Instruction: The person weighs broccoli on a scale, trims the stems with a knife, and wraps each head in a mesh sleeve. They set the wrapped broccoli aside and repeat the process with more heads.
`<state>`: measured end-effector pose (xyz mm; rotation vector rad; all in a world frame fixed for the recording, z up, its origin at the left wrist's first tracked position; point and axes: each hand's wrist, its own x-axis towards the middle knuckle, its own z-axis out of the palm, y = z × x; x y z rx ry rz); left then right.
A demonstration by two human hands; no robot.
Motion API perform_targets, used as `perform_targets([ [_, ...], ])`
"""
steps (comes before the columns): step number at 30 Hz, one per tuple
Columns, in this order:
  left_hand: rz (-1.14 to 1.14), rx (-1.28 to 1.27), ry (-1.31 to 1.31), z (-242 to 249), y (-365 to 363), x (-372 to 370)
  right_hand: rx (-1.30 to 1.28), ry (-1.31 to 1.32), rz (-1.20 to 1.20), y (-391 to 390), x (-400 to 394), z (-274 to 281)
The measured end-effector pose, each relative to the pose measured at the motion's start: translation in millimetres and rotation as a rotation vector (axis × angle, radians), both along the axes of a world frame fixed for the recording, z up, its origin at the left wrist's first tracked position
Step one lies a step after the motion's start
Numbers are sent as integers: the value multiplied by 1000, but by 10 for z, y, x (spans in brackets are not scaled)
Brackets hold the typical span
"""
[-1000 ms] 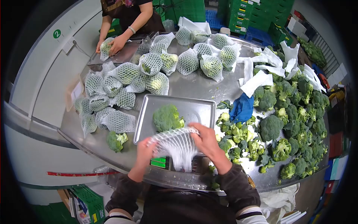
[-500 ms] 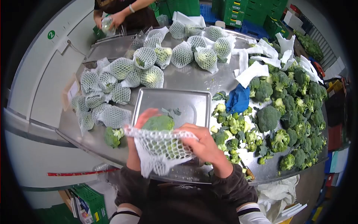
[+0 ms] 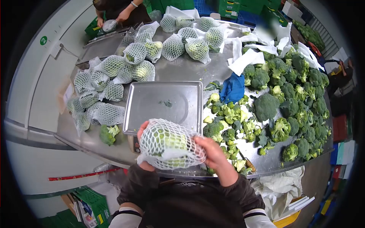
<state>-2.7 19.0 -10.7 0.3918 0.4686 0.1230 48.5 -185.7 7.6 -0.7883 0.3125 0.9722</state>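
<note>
Between my hands, in front of the scale tray, is a head of broccoli [image 3: 178, 141] inside a white foam net sleeve [image 3: 167, 152]. My left hand [image 3: 143, 130] grips its left end, with most of the fingers and palm hidden behind the net. At the other end, my right hand [image 3: 213, 152] pinches the sleeve, thumb on the near side. The metal tray [image 3: 129, 99] of the scale lies just beyond and holds a few leaf scraps [image 3: 166, 103]. A bare broccoli head [image 3: 108, 135] rests on the table to the left of the tray.
Netted broccoli heads [image 3: 111, 65] cover the table's left and back. Bare broccoli [image 3: 266, 106] piles up on the right, with a blue cloth [image 3: 232, 89], loose white sleeves [image 3: 249, 60] and a knife handle [image 3: 250, 165]. Another person's hand [image 3: 123, 16] works at the far left.
The sleeve, earlier stretched open around the lower part of the broccoli, now covers it. My hands have turned the bundle sideways. The other person's hands have lowered their netted piece.
</note>
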Motion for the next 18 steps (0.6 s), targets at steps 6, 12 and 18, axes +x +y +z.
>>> perform_targets([
  [6,-42,-228,-208,318,-195,224,-243,-544,-122,204,78,-329],
  [12,-165,355,-57,307,-15,571,482,142,-99,251,140,-126],
  [18,-142,531,-89,327,200,981,100,-594,-264,498,897,-55],
])
